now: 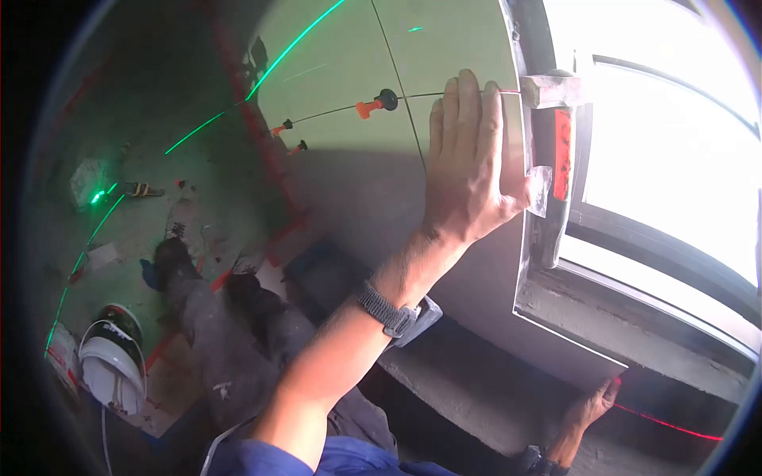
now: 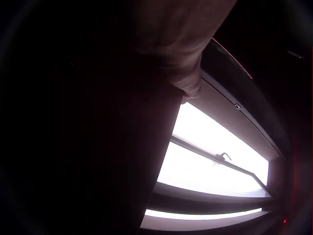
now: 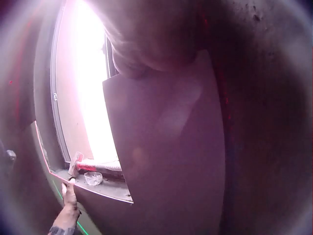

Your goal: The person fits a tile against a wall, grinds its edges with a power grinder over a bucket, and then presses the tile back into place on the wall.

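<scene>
A large pale wall tile [image 1: 476, 278], with a notch cut around the window corner, stands against the wall. My left hand [image 1: 468, 159], watch on the wrist, presses flat on the tiles near their window-side edge, fingers straight and thumb at the edge. Low at the right, my right hand [image 1: 591, 408] grips the notched tile by its far end, fingertips at the corner. In the right wrist view, this hand [image 3: 151, 39] is dark and covers the tile's end [image 3: 166, 132]. The left wrist view is mostly dark, with the left hand [image 2: 181, 58] at the tile's edge.
A hammer [image 1: 562, 151] and a crumpled clear plastic piece [image 1: 540, 190] lie on the window sill beside the left hand. Black-and-orange tile levelling clips [image 1: 386, 99] sit in the joints. A bucket [image 1: 119, 349] stands on the floor; green and red laser lines cross the surfaces.
</scene>
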Demonstrator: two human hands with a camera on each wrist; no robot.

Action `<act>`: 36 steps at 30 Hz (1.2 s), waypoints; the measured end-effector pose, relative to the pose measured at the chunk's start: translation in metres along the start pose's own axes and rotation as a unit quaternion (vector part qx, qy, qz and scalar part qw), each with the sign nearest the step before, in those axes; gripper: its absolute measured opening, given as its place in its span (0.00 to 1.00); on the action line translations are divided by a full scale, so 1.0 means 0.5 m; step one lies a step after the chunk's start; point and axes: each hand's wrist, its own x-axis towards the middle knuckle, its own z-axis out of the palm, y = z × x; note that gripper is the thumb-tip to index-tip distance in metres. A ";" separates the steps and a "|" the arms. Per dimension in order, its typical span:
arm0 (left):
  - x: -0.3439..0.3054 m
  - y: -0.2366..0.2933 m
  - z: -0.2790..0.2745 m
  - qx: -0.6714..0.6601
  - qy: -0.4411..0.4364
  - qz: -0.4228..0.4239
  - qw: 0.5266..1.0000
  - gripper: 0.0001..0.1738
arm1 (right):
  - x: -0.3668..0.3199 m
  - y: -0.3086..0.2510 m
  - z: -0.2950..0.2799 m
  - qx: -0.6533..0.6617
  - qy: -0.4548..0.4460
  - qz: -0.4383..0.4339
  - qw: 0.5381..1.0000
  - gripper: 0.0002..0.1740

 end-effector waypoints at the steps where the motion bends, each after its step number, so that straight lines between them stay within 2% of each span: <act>1: -0.002 -0.001 0.003 0.009 0.009 0.005 1.000 0.63 | -0.003 -0.001 -0.003 0.010 -0.008 -0.004 1.000 0.17; 8: -0.004 0.002 0.006 -0.012 0.032 0.003 0.999 0.61 | 0.002 0.016 -0.015 0.007 -0.009 -0.009 1.000 0.19; 10: -0.003 0.005 0.001 -0.036 0.041 -0.005 0.998 0.54 | -0.001 0.001 0.003 0.002 0.007 -0.017 1.000 0.19; 14: -0.008 -0.008 0.014 -0.025 0.052 0.011 0.998 0.58 | 0.005 0.011 -0.010 -0.026 0.006 -0.030 0.999 0.19; 22: -0.007 -0.009 0.017 -0.053 0.073 -0.003 0.996 0.52 | -0.015 -0.035 0.054 -0.021 0.018 -0.049 0.998 0.19; 26: -0.013 -0.011 0.018 -0.076 0.057 -0.013 0.995 0.53 | -0.012 -0.009 0.033 -0.029 0.029 -0.048 0.998 0.20; 28: -0.016 -0.011 0.029 -0.086 0.087 -0.011 0.992 0.54 | -0.008 -0.004 0.024 -0.046 0.027 -0.049 0.997 0.25; 35: -0.015 -0.011 0.024 -0.076 0.082 -0.012 0.994 0.55 | -0.011 -0.015 0.047 -0.033 0.029 -0.057 0.997 0.23; 36: -0.013 -0.008 0.020 -0.080 0.100 -0.014 0.992 0.51 | -0.013 -0.016 0.050 -0.030 0.033 -0.059 0.997 0.23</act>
